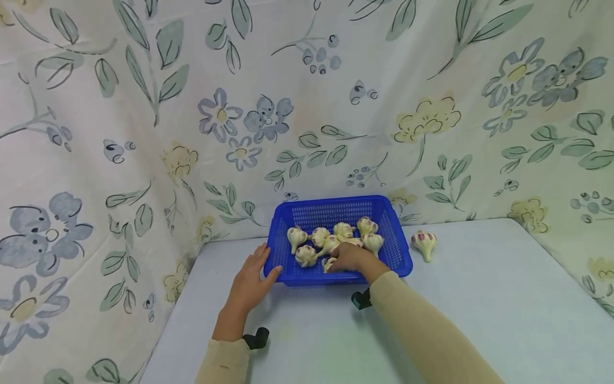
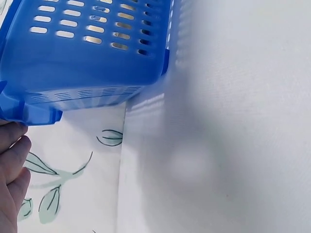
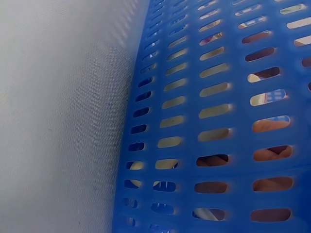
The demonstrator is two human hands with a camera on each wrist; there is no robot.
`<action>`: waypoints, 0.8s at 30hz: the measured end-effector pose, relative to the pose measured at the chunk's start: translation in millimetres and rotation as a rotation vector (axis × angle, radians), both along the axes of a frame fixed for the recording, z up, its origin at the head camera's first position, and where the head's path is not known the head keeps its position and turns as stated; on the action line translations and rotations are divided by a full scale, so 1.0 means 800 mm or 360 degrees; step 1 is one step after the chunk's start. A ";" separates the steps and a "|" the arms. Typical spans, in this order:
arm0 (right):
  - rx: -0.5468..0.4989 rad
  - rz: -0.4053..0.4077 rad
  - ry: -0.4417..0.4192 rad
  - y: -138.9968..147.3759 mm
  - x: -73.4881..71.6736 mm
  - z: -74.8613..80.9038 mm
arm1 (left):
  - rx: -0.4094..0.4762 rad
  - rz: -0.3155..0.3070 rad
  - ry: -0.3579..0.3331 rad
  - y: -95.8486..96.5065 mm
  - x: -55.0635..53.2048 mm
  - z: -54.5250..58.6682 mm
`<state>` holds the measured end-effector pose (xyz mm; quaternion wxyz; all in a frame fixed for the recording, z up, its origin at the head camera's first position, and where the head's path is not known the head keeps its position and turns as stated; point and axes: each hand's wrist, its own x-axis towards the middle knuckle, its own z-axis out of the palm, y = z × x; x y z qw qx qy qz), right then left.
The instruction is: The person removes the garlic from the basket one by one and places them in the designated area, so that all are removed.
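A blue perforated plastic basket (image 1: 314,278) holds several white garlic bulbs with purple marks, such as the garlic bulb (image 1: 306,256) near its left front. My left hand (image 1: 251,280) is at the basket's left front corner, its fingers extended along the rim and the thumb spread toward the front edge. In the left wrist view its fingertips (image 2: 14,150) touch the rim. My right hand (image 1: 352,257) reaches over the front wall and grips a garlic bulb (image 1: 329,264) low in the basket. Through the slots in the right wrist view, parts of its fingers (image 3: 272,154) show.
One more garlic bulb (image 1: 425,245) lies on the white tabletop (image 1: 479,288), right of the basket. A floral curtain (image 1: 307,106) hangs close behind the basket and along the left side. Each wrist wears a small black camera.
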<state>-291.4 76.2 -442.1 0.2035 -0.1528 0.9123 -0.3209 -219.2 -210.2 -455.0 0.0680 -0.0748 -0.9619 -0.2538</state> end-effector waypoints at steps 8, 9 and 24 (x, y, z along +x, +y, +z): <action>0.0027 -0.0011 -0.0007 -0.001 0.002 0.001 | -0.0051 -0.0012 -0.0044 0.000 -0.007 0.003; 0.0023 -0.0012 -0.0006 -0.001 0.003 0.002 | -0.0050 -0.0012 -0.0055 0.000 -0.007 0.003; -0.0002 0.0051 0.0033 0.001 0.000 0.003 | -0.0084 -0.0073 -0.0105 -0.003 -0.021 0.005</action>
